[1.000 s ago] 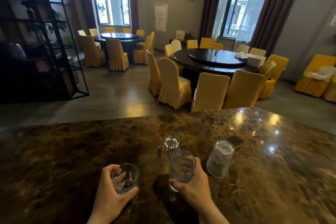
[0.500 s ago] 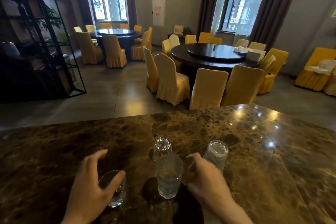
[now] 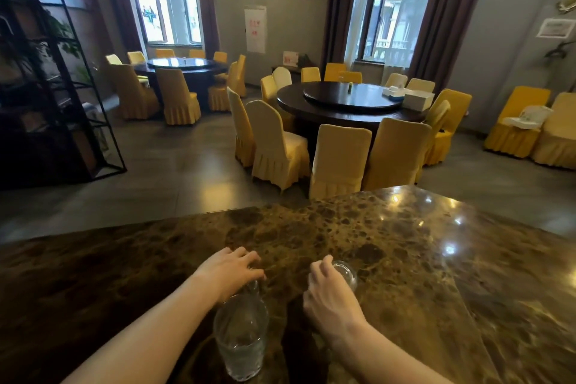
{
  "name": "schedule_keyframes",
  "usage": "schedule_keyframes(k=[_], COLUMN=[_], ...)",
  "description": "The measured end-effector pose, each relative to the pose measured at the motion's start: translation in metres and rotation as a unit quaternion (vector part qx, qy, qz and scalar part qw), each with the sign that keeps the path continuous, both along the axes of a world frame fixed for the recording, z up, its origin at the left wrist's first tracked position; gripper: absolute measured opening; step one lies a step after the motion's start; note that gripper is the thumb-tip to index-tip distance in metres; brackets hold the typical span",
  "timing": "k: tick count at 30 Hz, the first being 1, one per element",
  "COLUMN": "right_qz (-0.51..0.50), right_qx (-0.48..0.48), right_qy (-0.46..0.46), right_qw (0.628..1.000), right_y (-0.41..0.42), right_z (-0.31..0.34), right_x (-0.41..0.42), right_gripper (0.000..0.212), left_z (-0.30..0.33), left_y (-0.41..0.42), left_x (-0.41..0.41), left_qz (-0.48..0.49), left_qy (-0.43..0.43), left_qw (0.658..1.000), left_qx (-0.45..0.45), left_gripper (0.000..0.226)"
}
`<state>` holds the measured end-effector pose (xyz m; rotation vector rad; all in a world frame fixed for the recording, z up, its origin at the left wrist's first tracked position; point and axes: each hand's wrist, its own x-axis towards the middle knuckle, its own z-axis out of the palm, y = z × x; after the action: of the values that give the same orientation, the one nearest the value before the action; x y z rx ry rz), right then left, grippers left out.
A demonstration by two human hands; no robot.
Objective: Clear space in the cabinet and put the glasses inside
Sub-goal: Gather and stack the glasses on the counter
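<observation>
Glasses are the worry here, all sitting on slick polished marble counter [image 3: 405, 243] with both hands reaching over them. Going left to right: the left hand [image 3: 229, 271] is curled down over a small glass [image 3: 254, 285] that's mostly hidden under the fingers, so I can't tell if it's actually gripped or just covered. Right below it, bottom centre of the frame, stands the tall ribbed glass [image 3: 241, 340], nearly touching the left wrist, and I'd guess a careless pull back could knock it over. The right hand [image 3: 330, 293] is closing around an upturned glass [image 3: 346, 271], fingertips on it, not lifted. No cabinet anywhere in view. Beyond the counter it's yellow chairs [image 3: 339, 159] and a round table [image 3: 349, 103], with a black shelf [image 3: 62, 87] at upper left.
</observation>
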<state>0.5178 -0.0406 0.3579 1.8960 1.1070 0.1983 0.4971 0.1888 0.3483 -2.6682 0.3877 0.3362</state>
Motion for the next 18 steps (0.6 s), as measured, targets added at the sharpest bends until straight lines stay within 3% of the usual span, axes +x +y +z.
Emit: schedule_keyframes(k=[6,8,10,12,14,16,18], right_qz=[0.013,0.015,-0.034,-0.093,-0.150,-0.220,-0.269], right_qx=[-0.013,0.040,0.180,0.362,0.514,0.646,0.715], right_qy=[-0.017,-0.007,0.048,0.125,0.185,0.266,0.354], right_qw=[1.000,0.999,0.982,0.919,0.824,0.681,0.540], right_y=[-0.008,-0.012,-0.017,-0.024,-0.030,-0.035,-0.036], right_z=[-0.009,0.000,0.008,0.014,0.012,0.005,-0.008], right_x=[0.006,0.010,0.015,0.015,0.013,0.009,0.005], right_gripper=[0.050,0.047,0.046,0.048,0.060,0.072,0.079], left_z=[-0.011,-0.005,0.005,0.015,0.017,0.011,0.003], left_y=[0.006,0.012,0.020,0.026,0.030,0.030,0.028], left_x=[0.003,-0.005,-0.013,-0.020,-0.026,-0.029,-0.033], left_qz=[-0.014,0.035,0.119,0.215,0.288,0.328,0.338], left_qy=[-0.072,-0.141,-0.230,-0.304,-0.316,-0.297,-0.273], left_qw=[0.997,0.988,0.950,0.858,0.747,0.657,0.612], left_qx=[0.017,-0.048,-0.175,-0.355,-0.509,-0.610,-0.661], left_gripper=[0.072,0.074,0.074,0.072,0.077,0.085,0.093])
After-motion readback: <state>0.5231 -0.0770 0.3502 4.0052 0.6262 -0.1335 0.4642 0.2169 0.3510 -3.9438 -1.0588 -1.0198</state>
